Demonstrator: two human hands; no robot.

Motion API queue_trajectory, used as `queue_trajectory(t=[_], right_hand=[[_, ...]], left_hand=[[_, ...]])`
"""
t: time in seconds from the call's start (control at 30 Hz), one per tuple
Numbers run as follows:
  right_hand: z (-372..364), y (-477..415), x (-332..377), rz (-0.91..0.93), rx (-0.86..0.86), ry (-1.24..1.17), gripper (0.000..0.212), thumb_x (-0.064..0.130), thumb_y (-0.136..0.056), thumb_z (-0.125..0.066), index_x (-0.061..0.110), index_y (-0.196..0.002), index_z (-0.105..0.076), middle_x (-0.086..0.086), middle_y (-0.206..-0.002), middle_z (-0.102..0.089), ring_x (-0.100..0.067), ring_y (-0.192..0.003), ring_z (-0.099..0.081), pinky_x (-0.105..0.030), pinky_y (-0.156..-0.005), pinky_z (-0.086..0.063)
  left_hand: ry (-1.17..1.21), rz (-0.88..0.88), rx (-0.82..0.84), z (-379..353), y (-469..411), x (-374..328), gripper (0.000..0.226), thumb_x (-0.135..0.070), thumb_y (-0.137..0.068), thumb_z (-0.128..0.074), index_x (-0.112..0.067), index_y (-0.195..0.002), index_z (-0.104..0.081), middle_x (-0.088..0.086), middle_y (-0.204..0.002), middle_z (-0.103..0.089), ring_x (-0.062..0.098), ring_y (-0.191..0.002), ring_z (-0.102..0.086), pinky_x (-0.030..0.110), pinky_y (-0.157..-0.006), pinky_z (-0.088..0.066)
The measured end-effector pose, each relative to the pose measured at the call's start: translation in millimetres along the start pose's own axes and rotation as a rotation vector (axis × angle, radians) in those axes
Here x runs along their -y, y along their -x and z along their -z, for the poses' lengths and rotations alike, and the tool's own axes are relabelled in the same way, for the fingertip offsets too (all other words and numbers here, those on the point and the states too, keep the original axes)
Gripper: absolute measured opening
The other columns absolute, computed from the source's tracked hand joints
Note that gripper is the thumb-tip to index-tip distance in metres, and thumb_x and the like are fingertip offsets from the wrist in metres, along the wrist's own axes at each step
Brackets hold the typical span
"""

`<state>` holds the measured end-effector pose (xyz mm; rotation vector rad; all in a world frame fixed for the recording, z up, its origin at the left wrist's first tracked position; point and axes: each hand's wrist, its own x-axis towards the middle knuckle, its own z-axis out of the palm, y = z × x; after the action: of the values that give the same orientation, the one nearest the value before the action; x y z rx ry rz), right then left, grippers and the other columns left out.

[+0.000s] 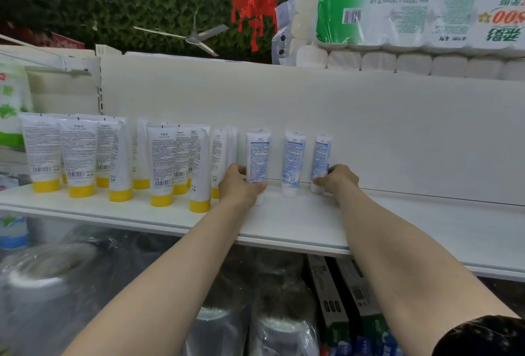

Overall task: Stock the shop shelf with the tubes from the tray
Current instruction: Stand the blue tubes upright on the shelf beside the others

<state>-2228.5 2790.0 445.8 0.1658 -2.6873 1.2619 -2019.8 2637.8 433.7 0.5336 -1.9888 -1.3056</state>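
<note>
Single wide-angle view from head height, facing forward and slightly down at flat white shop shelf (284, 227), close in.

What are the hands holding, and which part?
The left hand grips the leftmost white plastic tube with blue print near its bottom. The right hand grips the rightmost such tube, also near its bottom.

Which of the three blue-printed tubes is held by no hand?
The middle tube stands free; the left hand grips the left tube, the right hand the right tube.
</note>
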Motion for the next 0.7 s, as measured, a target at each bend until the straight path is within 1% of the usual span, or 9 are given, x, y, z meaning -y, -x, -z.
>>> queue_trajectory(t=[0.4, 0.63, 0.7], right_hand=[[-1.5, -0.2, -0.7, 0.021, -0.006, 0.016, 0.045, 0.046, -0.074, -0.079, 0.022, -0.108, -0.062, -0.007, -0.114, -0.065, -0.030, -0.116, -0.054, -0.041, -0.094, -0.049], [-1.2, 3.0, -0.9, 0.027, -0.017, 0.025, 0.046, 0.047, -0.076, -0.078, 0.022, -0.111, -0.062, -0.006, -0.112, -0.066, -0.030, -0.117, -0.053, -0.039, -0.092, -0.049], [-0.7, 6.7, -1.1, 0.032, -0.012, 0.021, 0.046, 0.046, -0.076, -0.077, 0.022, -0.111, -0.062, -0.006, -0.111, -0.066, -0.030, -0.117, -0.054, -0.039, -0.091, -0.049]], left_hand=[[-0.010, 0.016, -0.008, -1.2, -3.3, -0.5, 0.048, -0.023, -0.083, -0.076, -0.014, -0.122, -0.050, 0.007, -0.124, -0.061, 0.024, -0.111, -0.059, 0.033, -0.093, -0.047], [-0.023, 0.017, -0.012, -2.5, -4.8, -0.1, 0.049, -0.023, -0.084, -0.075, -0.014, -0.124, -0.049, 0.006, -0.126, -0.060, 0.024, -0.112, -0.059, 0.032, -0.092, -0.047], [-0.022, 0.019, -0.009, -2.8, -4.4, 0.2, 0.049, -0.024, -0.084, -0.074, -0.014, -0.125, -0.048, 0.006, -0.126, -0.060, 0.023, -0.112, -0.058, 0.030, -0.089, -0.046]])
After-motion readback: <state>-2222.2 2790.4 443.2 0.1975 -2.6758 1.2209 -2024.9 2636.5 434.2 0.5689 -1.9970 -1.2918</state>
